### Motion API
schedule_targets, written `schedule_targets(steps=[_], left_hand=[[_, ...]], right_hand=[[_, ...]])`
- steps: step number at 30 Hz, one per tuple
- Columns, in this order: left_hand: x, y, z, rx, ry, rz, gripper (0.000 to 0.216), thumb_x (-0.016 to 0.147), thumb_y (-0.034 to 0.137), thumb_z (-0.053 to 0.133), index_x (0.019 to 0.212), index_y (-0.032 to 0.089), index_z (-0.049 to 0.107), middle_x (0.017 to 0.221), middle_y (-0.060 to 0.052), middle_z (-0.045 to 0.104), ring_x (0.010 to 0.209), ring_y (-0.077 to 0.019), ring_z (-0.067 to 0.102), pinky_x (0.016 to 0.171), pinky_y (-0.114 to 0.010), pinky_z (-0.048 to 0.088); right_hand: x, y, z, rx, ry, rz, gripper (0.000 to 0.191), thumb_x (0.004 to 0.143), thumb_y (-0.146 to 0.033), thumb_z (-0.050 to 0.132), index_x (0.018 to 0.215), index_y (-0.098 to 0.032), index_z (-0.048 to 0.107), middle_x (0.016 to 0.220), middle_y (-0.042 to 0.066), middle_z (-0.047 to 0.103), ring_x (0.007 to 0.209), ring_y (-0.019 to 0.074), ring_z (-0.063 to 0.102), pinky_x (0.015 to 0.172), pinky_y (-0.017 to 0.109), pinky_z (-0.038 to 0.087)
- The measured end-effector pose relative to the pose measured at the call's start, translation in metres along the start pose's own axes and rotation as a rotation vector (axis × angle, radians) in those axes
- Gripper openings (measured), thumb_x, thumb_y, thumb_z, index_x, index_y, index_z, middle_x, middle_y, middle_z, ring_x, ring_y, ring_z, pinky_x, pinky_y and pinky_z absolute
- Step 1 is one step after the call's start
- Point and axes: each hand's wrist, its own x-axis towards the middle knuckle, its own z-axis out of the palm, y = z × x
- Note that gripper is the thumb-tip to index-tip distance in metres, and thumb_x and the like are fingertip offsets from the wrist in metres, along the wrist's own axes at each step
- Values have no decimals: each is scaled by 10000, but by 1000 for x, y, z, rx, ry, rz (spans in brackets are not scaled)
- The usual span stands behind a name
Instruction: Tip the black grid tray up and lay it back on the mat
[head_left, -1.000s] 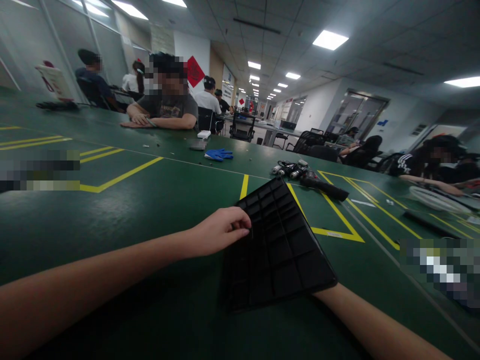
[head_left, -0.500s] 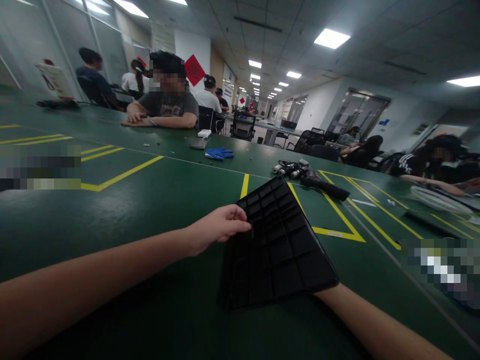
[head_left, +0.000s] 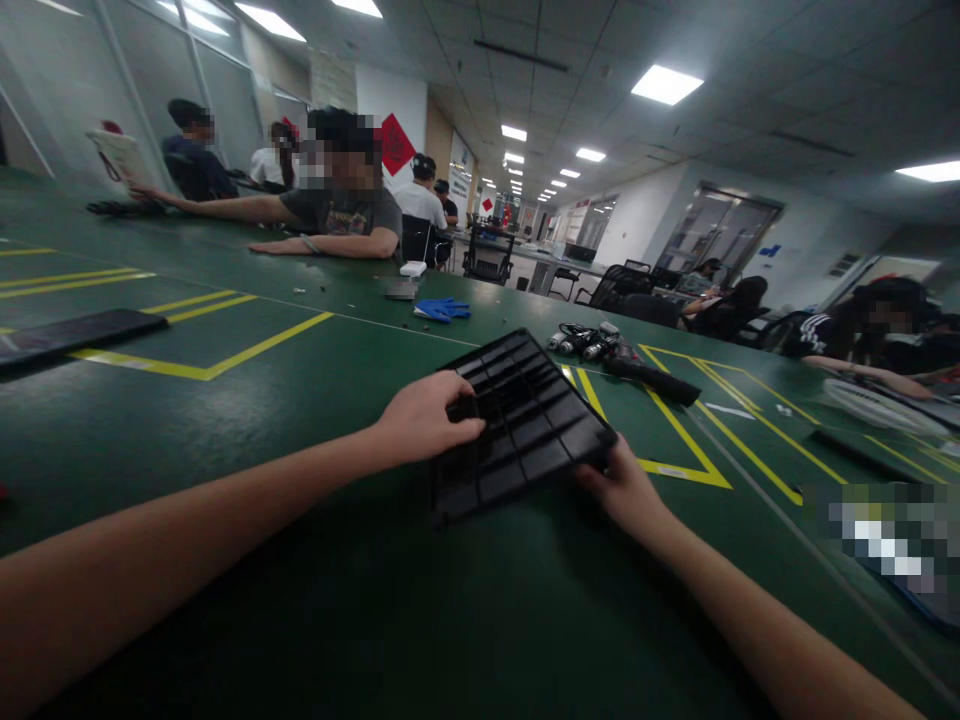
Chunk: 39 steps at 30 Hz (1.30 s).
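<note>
A black tray [head_left: 517, 415], split by thin dividers into a grid of square compartments, is held tilted above the green table. My right hand [head_left: 615, 480] grips its right corner, thumb below the near edge and the other fingers hidden behind. At the tray's left side is my left hand [head_left: 431, 415], its fingers curled and the thumb reaching over the compartments. Something dark lies between that thumb and index finger; whether it is a loose piece or part of the tray I cannot make out.
Beyond the tray are a blue glove [head_left: 442, 310], a bundle of cables [head_left: 585, 342] and a black elongated object [head_left: 652, 380]. A dark flat object [head_left: 82, 335] lies at left. Yellow tape [head_left: 270, 345] marks the green table [head_left: 360, 600]. A person [head_left: 345, 210] sits opposite.
The tray has tipped flatter and moved up and slightly left. My right hand has come into view at its corner. The person opposite has stretched one arm out to the left.
</note>
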Motion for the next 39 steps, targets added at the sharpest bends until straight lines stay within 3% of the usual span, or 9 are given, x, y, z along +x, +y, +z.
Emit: schedule_targets(steps=[5, 9, 13, 16, 19, 22, 27, 34, 39], left_hand=[[20, -71, -40, 331, 14, -391, 439, 716, 544, 510, 888, 151, 603, 995, -120, 613, 923, -293, 563, 743, -352, 431], [21, -109, -57, 416, -17, -594, 466, 735, 542, 495, 770, 92, 609, 888, -142, 634, 949, -322, 554, 751, -389, 417], [19, -131, -58, 415, -64, -642, 494, 712, 563, 484, 731, 86, 610, 808, -114, 635, 951, -304, 560, 767, -381, 404], [21, -138, -57, 368, 48, -545, 449, 775, 482, 445, 850, 66, 595, 857, -108, 624, 937, -274, 551, 805, -363, 410], [24, -128, -52, 303, 260, -395, 313, 852, 281, 328, 977, 107, 555, 969, -99, 604, 1032, -253, 502, 901, -349, 375], [21, -96, -32, 183, 302, -198, 346, 863, 194, 255, 1070, 123, 523, 996, -110, 589, 1007, -237, 517, 912, -347, 379], [5, -40, 17, 64, -69, 130, 392, 785, 69, 345, 1125, 136, 529, 1095, -80, 584, 996, -183, 547, 892, -298, 413], [5, -35, 29, 89, -187, 167, 375, 795, 55, 332, 1046, 162, 589, 1148, -76, 583, 1057, -197, 530, 929, -357, 401], [-18, -6, 12, -32, 24, 163, 376, 862, 194, 314, 1175, 134, 514, 1229, -119, 532, 1139, -215, 475, 982, -388, 361]], right_hand=[[12, 64, -31, -287, 127, 226, 452, 747, -387, 511, 1119, -129, 507, 1089, 141, 576, 1025, 305, 493, 904, 474, 369], [11, 101, -39, -454, 59, 315, 488, 760, -387, 491, 1158, -104, 487, 1147, 156, 561, 1048, 320, 491, 901, 453, 370], [9, 110, -37, -461, -61, 335, 451, 797, -403, 443, 1142, -119, 500, 1115, 132, 578, 1017, 285, 521, 908, 427, 379], [9, 105, -37, -509, -15, 315, 490, 797, -441, 434, 1147, -105, 503, 1115, 151, 560, 1043, 300, 492, 931, 451, 364], [9, 86, -33, -605, 132, 195, 525, 787, -434, 451, 1161, -69, 494, 1167, 191, 499, 1134, 342, 397, 972, 493, 322], [7, 46, -21, -523, 152, 15, 485, 810, -402, 445, 1183, -94, 480, 1207, 173, 474, 1179, 326, 359, 996, 500, 321], [-7, -30, -4, -253, -241, -159, 457, 865, -404, 386, 1280, -214, 399, 1336, 80, 409, 1252, 250, 335, 1031, 486, 339], [-9, -40, -9, -59, -408, -112, 416, 894, -396, 321, 1246, -217, 450, 1290, 73, 467, 1193, 227, 422, 1003, 460, 390], [-22, -53, -15, -6, -287, -84, 445, 899, -396, 312, 1305, -219, 355, 1343, 85, 403, 1227, 223, 385, 1015, 463, 378]])
